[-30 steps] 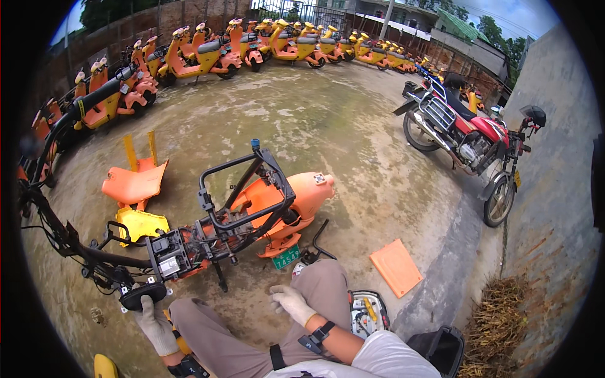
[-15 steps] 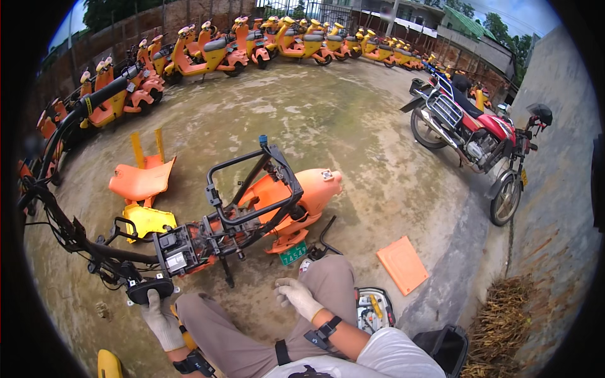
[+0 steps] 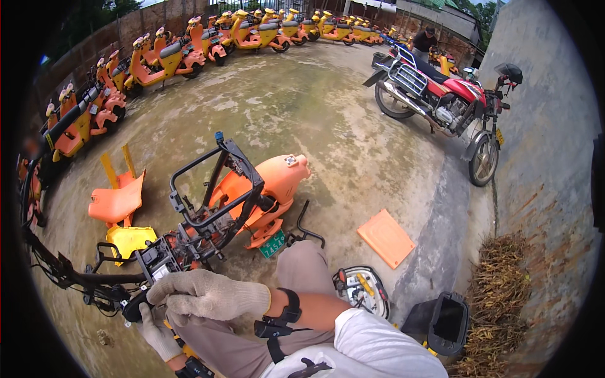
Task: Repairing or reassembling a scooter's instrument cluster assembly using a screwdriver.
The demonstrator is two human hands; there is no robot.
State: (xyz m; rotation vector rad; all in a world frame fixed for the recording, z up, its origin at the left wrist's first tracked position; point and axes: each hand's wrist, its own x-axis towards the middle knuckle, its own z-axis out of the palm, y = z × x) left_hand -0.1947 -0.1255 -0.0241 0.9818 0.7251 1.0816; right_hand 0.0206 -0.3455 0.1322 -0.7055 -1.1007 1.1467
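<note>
A stripped black scooter frame (image 3: 217, 220) lies across the ground in front of me, bare tubes and wiring showing. At its near left end sits a dark rounded part (image 3: 133, 307), perhaps a lamp or dash housing. My left hand (image 3: 159, 335), in a pale knit glove, grips its near edge with the thumb on top. Reaching across my lap, my gloved right hand (image 3: 211, 293) is beside that part, its fingers bent together. Whatever those fingers pinch, if anything, is hidden. The right hand covers some of the left hand and the frame's end.
An orange body shell (image 3: 271, 186) with a green plate lies behind the frame. Orange and yellow panels (image 3: 120, 198) lie left; a flat orange panel (image 3: 386, 238) lies right. Near my knee is a tool case (image 3: 362, 290), beside a black bin (image 3: 447, 324). A red motorcycle (image 3: 450, 101) stands by the wall.
My right hand has swung left from above my knee to the dark rounded part. My left hand stays on that part. The view has shifted right; a person shows beyond the motorcycle.
</note>
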